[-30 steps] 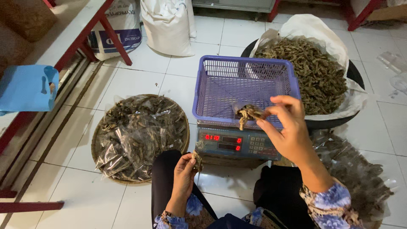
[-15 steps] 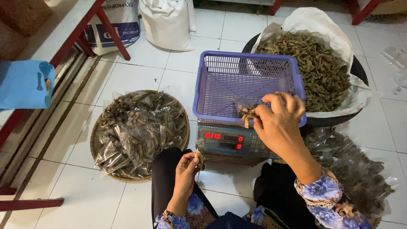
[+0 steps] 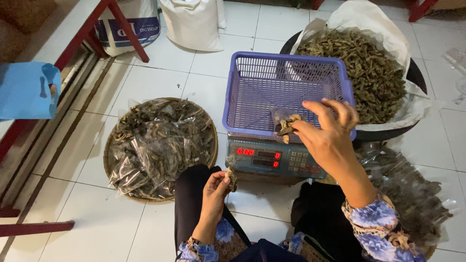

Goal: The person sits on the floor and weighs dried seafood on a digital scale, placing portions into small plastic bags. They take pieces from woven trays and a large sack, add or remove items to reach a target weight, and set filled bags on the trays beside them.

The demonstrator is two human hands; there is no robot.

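Sitting on a white tiled floor, a person holds the right hand [image 3: 326,132] over the near edge of a purple plastic basket [image 3: 286,90], thumb and fingers pinched on a small clear bag of dried brown pieces [image 3: 285,123]. Compared with half a second ago, this hand has drawn slightly back toward the person, with the bag just above the basket's near rim. The basket rests on a digital scale [image 3: 272,160] with red lit digits. The left hand [image 3: 216,187] stays low by the knee, fingers curled around a few dried pieces [image 3: 231,177], unchanged. To the left lies a round woven tray [image 3: 209,127] piled with filled clear bags. Behind the basket, a black tub [image 3: 412,73] holds loose dried pieces.
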